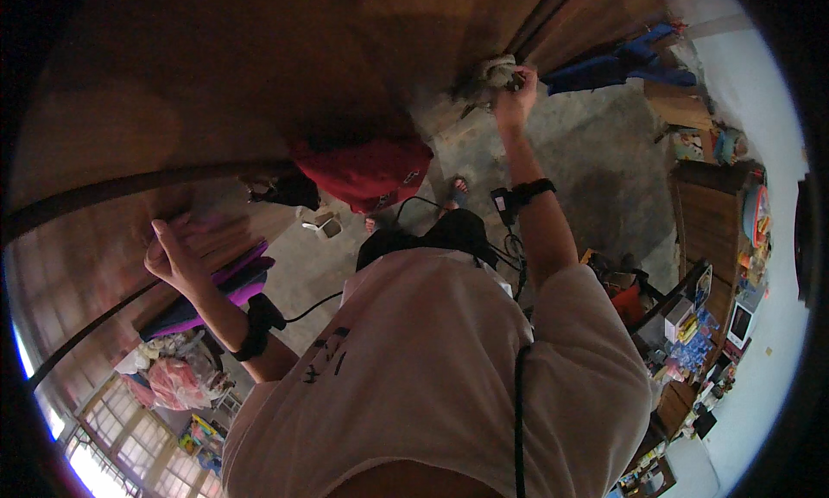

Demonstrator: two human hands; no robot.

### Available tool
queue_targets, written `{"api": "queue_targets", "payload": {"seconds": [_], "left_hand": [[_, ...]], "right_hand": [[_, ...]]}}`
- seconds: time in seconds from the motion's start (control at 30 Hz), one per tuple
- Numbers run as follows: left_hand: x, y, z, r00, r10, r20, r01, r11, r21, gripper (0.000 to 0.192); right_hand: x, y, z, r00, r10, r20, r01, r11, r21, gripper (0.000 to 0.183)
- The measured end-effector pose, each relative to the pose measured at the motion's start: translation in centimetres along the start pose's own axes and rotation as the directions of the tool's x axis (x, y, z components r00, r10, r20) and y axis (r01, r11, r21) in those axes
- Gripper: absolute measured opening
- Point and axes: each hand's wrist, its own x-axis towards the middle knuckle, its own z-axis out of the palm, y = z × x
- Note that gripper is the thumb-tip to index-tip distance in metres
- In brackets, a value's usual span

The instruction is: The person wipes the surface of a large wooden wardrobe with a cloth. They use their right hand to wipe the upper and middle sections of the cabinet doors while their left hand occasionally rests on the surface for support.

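Note:
My right hand (516,101) grips a bunched greyish cloth (499,72) against the brown wooden panel (414,38), near a dark vertical seam. Something small and dark shows by its fingers, too unclear to name. On the other side, my left hand (173,257) is raised beside the panel's lower dark rail (129,187). Its thumb stands apart from the fingers, and I see nothing held in it. Whether it touches the surface behind it cannot be told. Between the hands a red cloth item (366,174) hangs from the panel.
Purple and dark cloth (227,284) hangs below my left hand, and a black bag (288,190) is beside the red item. A small open box (324,226) stands on the concrete floor (609,148). Blue clothing (602,70) hangs at right, near a wooden cabinet (706,206). Black cables (515,248) trail around me.

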Motion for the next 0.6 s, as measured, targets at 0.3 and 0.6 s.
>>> {"api": "queue_targets", "payload": {"seconds": [0.3,0.6], "left_hand": [[-0.4,0.8,0.6,0.999,-0.047,-0.022,0.046,0.999,-0.025,0.054],[-0.8,2.1,1.7,0.999,-0.029,-0.041,0.029,1.0,-0.001,0.053]], "right_hand": [[-7.4,0.1,5.3,0.941,0.231,0.248,-0.294,0.92,0.26,0.044],[-15.5,-1.6,9.8,0.928,0.043,0.369,-0.066,0.996,0.051,0.044]]}}
